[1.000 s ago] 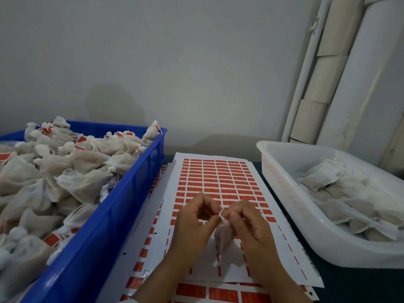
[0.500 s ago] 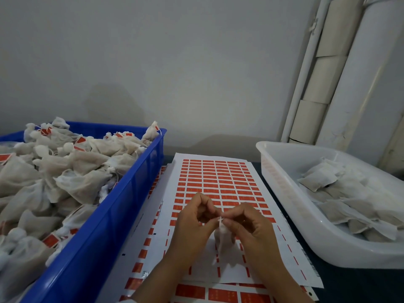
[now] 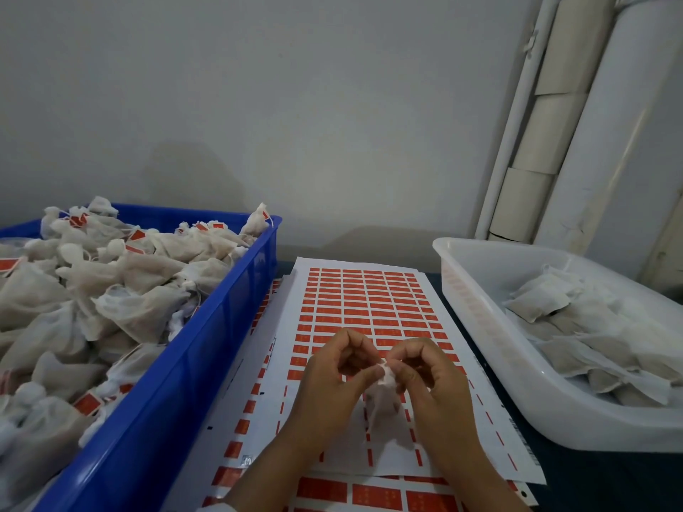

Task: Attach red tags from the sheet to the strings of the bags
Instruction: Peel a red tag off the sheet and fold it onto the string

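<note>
Left hand (image 3: 334,378) and right hand (image 3: 425,375) meet fingertip to fingertip above the tag sheet (image 3: 369,301), both pinching the gathered white top of one small bag (image 3: 384,404), which hangs below the fingers over the stripped near rows of the sheet. Whether a red tag is already between the fingers cannot be told; the string is too fine to make out.

Blue crate (image 3: 155,412) at 9 o'clock holds a heap of bags, several with red tags. White tray (image 3: 491,349) at 3 o'clock holds flat bags with no tags showing.

Judgement on the step: the string likely needs to lie across the tag's sticky side before the tag is folded shut. Advice: keep the string taut between both pinches, fold squarely, press the halves firmly. Risk: adhesive catching the mesh or a fingertip.
</note>
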Tool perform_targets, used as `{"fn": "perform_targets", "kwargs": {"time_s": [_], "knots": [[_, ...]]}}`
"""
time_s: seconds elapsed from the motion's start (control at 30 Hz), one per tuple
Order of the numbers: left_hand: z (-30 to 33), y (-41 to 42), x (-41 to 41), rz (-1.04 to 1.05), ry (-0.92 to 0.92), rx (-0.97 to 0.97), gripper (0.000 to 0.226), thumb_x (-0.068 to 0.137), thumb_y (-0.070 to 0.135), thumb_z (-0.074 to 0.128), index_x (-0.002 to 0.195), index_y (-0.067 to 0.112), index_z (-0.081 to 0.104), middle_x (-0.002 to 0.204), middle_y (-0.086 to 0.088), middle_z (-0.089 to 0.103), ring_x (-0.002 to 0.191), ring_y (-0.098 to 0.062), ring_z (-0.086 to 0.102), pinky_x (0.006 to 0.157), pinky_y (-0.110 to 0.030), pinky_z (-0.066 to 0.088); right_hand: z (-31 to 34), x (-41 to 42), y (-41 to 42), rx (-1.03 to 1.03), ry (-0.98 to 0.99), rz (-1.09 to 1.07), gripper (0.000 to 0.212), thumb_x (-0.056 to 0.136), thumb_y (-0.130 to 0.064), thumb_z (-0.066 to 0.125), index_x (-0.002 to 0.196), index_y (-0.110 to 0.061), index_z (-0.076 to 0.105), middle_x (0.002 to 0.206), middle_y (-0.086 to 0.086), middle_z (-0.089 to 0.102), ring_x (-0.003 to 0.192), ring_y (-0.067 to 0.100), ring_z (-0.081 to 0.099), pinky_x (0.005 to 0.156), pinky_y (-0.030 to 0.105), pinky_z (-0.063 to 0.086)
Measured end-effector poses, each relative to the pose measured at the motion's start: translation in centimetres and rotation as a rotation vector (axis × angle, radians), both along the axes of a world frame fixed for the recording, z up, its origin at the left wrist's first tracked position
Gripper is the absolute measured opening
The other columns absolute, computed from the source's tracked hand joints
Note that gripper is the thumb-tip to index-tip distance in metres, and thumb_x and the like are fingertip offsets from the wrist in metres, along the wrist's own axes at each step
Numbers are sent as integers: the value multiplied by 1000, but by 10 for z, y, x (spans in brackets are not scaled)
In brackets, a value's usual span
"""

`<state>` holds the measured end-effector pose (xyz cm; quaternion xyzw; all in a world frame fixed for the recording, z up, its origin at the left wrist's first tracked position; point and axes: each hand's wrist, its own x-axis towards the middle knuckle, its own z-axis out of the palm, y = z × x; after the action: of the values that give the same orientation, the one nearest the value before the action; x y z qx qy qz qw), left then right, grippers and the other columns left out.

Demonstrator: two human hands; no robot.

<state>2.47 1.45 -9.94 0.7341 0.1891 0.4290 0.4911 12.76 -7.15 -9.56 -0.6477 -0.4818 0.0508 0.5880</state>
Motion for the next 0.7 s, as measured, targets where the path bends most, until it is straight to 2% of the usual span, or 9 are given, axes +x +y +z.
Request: {"fn": "perform_targets", "kwargs": {"time_s": [0.17,0.43,0.5,0.57,0.63,0.7], "knots": [[-2,1,2,-60,8,-18,14,84,4,63,83,18,58,77,13,64,79,-8,63,72,-16,52,1,-1,0,29,8,-25,21,86,-6,59,78,-26,57,74,-11,62,75,4,61,65,12,51],[-7,0,6,-212,30,-169,4,91,17,56,90,21,54,84,11,63,83,-10,62,74,-17,51,3,1,0,60,57,-34,13,87,-7,57,86,-20,55,81,-1,63,71,17,63,69,27,56],[-7,0,6,-276,39,-197,13,86,26,57,95,20,50,87,11,63,86,-11,62,75,-19,50,3,2,-1,61,67,-43,15,88,-5,56,84,-19,56,78,-2,63,70,16,64,68,27,56],[-9,-2,5,-334,112,-158,27,80,35,61,103,26,48,95,18,62,95,-6,61,75,-17,51,3,3,-1,59,60,-66,15,87,-6,57,83,-20,57,78,-5,63,72,13,64,69,24,56],[-11,-6,4,-284,175,-81,26,82,34,65,102,34,49,99,26,60,99,2,58,72,-12,50,2,2,-1,50,50,-82,16,87,-7,57,82,-23,57,79,-7,63,75,11,64,71,22,56],[-12,-5,4,-175,170,-28,16,85,34,62,97,35,52,97,26,61,96,3,58,73,-12,51,1,3,0,42,33,-91,18,88,-7,57,84,-25,57,82,-8,64,76,13,64,71,21,56]]}}
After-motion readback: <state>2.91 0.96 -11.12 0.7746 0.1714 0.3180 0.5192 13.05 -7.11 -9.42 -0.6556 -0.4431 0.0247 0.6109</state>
